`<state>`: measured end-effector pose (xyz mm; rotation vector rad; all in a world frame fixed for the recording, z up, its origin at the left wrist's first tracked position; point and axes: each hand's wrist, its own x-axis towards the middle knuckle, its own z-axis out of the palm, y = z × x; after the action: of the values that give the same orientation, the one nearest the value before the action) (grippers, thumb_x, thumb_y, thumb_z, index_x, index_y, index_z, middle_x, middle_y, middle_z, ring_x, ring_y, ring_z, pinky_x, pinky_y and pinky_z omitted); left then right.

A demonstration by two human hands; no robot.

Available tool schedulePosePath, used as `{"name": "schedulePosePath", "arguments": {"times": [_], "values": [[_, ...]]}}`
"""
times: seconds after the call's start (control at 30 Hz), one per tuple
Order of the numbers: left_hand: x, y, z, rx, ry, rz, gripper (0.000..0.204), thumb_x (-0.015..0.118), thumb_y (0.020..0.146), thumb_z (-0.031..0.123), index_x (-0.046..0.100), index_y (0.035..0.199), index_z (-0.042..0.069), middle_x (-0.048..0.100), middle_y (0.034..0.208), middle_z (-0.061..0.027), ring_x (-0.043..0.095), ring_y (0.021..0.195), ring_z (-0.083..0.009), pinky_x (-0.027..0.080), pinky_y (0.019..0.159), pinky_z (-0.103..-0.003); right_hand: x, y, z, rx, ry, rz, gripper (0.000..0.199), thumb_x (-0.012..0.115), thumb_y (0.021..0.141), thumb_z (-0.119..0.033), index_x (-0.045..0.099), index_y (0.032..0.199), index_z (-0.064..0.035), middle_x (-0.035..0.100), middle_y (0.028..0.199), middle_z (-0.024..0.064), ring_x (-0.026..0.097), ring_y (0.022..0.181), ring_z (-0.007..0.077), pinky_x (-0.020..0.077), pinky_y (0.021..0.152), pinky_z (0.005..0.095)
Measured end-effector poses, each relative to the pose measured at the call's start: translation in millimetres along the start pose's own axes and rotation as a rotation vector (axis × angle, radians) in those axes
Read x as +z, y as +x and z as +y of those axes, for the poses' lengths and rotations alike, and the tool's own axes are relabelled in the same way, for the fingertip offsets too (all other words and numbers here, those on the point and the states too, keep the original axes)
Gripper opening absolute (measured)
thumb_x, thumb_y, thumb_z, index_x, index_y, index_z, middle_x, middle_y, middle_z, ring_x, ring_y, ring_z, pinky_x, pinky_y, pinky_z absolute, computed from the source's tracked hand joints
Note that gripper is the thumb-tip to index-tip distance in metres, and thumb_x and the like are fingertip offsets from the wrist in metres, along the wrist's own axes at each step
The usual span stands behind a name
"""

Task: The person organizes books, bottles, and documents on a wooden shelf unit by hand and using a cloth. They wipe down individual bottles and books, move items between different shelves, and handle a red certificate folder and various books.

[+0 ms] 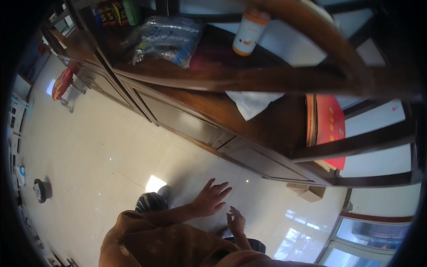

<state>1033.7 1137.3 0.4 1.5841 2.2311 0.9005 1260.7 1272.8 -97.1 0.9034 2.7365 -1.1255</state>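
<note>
Left hand [212, 198] with fingers spread open, empty, above the tiled floor [111, 147], right hand [235, 221] just beside it, fingers loosely curled, holding nothing, wooden cabinet [187, 118] ahead, white cloth [251, 103] and red book [330, 120] on its shelf

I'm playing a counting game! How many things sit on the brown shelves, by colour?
Red: 1, the red folder
White: 2, the white cloth and the white bottle with orange cap
Clear: 1, the plastic bag of packets
Total: 4
Both hands hold nothing.
</note>
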Motion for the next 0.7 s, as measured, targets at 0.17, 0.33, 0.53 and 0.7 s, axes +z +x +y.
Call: {"name": "schedulePosePath", "arguments": {"times": [0.17, 0.33, 0.53, 0.7], "values": [[-3.1, -8.3, 9.1, -0.112, -0.113, 0.009, 0.064, 0.067, 0.085, 0.024, 0.044, 0.14, 0.002, 0.046, 0.144, -0.0197, 0.048, 0.129, -0.0309, 0.026, 0.114, -0.057, -32.7, -12.9, -34.4, -0.094, -0.045, 0.078, 0.036, 0.067, 0.084, -0.013, 0.064, 0.119, -0.0072, 0.07, 0.111, 0.0135, 0.068, 0.097, 0.0319, 0.0536, 0.087, 0.0437], [23.4, -71.5, 5.8, -0.289, -0.079, -0.016, 0.06, 0.064, 0.086, 0.019, 0.045, 0.14, 0.003, 0.046, 0.144, -0.0207, 0.044, 0.133, -0.0354, 0.031, 0.112, -0.054, -249.0, 65.9, -310.4, -0.946, -0.299, 0.611, 0.029, 0.069, 0.085, -0.021, 0.063, 0.111, -0.0104, 0.061, 0.121, 0.0137, 0.059, 0.113, 0.0391, 0.0379, 0.105, 0.0592], [53.7, -194.8, 71.9, -0.373, -0.206, -0.164, 0.059, 0.064, 0.085, 0.015, 0.045, 0.14, 0.005, 0.045, 0.142, -0.0239, 0.055, 0.114, -0.0427, 0.045, 0.097, -0.052, -350.3, 163.7, -485.8, -0.882, -0.771, 0.644, 0.073, 0.073, 0.084, -0.033, 0.044, 0.137, 0.0074, 0.045, 0.142, 0.03, 0.047, 0.13, 0.048, 0.0373, 0.108, 0.0556], [-25.4, -200.3, 127.1, -0.506, -0.261, -0.156, 0.058, 0.064, 0.084, 0.015, 0.046, 0.137, 0.005, 0.046, 0.138, -0.023, 0.056, 0.113, -0.0425, 0.048, 0.094, -0.051, -334.9, 170.3, -487.7, -0.694, -0.705, 0.643, 0.075, 0.077, 0.077, -0.023, 0.043, 0.137, 0.0053, 0.046, 0.141, 0.0284, 0.048, 0.129, 0.0459, 0.0394, 0.108, 0.0499]]}}
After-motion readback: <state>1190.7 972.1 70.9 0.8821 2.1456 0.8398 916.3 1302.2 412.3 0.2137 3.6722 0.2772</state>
